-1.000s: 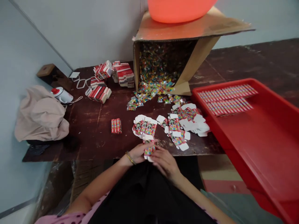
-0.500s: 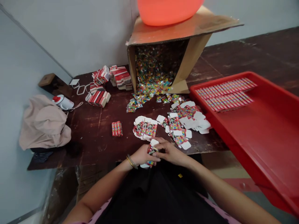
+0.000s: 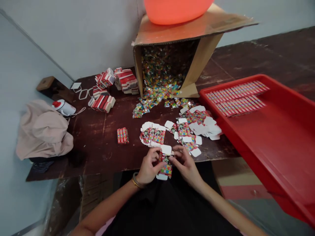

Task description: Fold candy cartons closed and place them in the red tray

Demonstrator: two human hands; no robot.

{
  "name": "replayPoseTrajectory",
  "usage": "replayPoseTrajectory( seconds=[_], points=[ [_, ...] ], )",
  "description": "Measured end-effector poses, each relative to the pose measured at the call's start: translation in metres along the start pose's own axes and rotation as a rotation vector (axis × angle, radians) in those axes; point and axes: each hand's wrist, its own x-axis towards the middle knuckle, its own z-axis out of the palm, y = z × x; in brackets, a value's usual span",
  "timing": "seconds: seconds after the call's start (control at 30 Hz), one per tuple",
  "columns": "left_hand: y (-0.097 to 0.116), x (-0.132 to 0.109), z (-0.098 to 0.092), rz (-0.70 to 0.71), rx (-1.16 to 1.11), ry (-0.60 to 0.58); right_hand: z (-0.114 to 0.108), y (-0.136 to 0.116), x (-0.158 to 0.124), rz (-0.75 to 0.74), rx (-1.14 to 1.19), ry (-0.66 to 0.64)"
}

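Both hands were on one little printed carton blank point(image 3: 165, 165), held just off the near edge of the tabletop point(image 3: 98, 147), over the person's lap. The left hand point(image 3: 147, 165) had its fingers point(image 3: 154, 154) curled round the blank's left side. The right hand point(image 3: 186, 164) pinched the right side with its fingers point(image 3: 177, 154) closed on it. The blank stood roughly upright, with a white flap at the top and another at the bottom.

About the printing: it was red with lots of coloured dots, maybe a cartoon figure, but way too small and blurry to read any brand or wording.

Just beyond the hands lay a fanned stack of flat blanks point(image 3: 152, 134), with a looser heap of blanks point(image 3: 199, 126) to its right. A single folded-up box point(image 3: 122, 135) sat on its own to the left.

Further back, a cardboard box point(image 3: 197, 29) lay tipped on its side, spilling shiny multicoloured sachets point(image 3: 157, 93) onto the tabletop. An orange basin point(image 3: 177, 9) rested on top of it.

On the right was a red tray point(image 3: 283, 147) with two neat rows of finished boxes point(image 3: 236, 98) at its far end. At the back left were bundles of red-and-white cartons point(image 3: 125, 80), a white gadget with a red cap point(image 3: 62, 107) and a beige cloth point(image 3: 41, 131).
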Motion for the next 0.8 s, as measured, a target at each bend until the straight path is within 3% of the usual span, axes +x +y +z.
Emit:
replayPoseTrajectory(
  seconds=[0.1, 0.2, 0.33, 0.43, 0.57, 0.7, 0.8],
  points=[
    [-0.002, -0.003, 0.001, -0.042, -0.011, -0.068, 0.006, 0.012, -0.013, 0.052, 0.109, 0.102],
    [-0.005, -0.012, 0.002, -0.104, -0.017, -0.157, 0.003, 0.017, -0.023, 0.195, 0.272, 0.078],
    [-0.003, -0.024, 0.003, -0.168, 0.019, -0.125, -0.003, 0.013, -0.028, 0.527, 0.502, -0.163],
    [-0.002, -0.025, 0.004, -0.231, -0.047, -0.038, -0.005, 0.004, -0.022, 0.638, 0.477, -0.371],
    [-0.008, -0.021, 0.008, -0.444, -0.407, -0.046, -0.002, -0.008, -0.006, 0.458, 0.256, -0.512],
    [-0.017, -0.017, 0.009, -0.589, -0.752, -0.138, 0.007, -0.015, 0.0, 0.046, -0.148, -0.392],
    [-0.023, -0.017, 0.007, -0.596, -0.834, -0.235, 0.012, -0.013, -0.004, -0.029, -0.283, -0.347]
  ],
)
